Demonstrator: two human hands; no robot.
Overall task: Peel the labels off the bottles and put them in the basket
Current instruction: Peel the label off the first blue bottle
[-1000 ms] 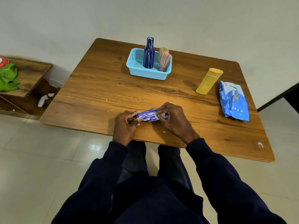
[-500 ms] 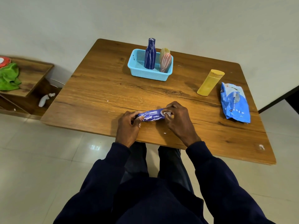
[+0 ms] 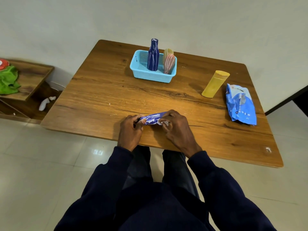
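On the wooden table [image 3: 103, 90], at the near edge, the blue bottle [image 3: 152, 119] is gripped sideways by the left hand [image 3: 131, 130], its label [image 3: 162, 122] pinched by the right hand [image 3: 176, 129]; peeling is judged unfinished, with placement in the basket [image 3: 150, 77] required afterwards.

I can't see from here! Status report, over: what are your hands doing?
Left hand grips one end of blue bottle; right hand pinches white label scrap at the other. Bottle sideways, not in basket yet. Nothing between it and basket.
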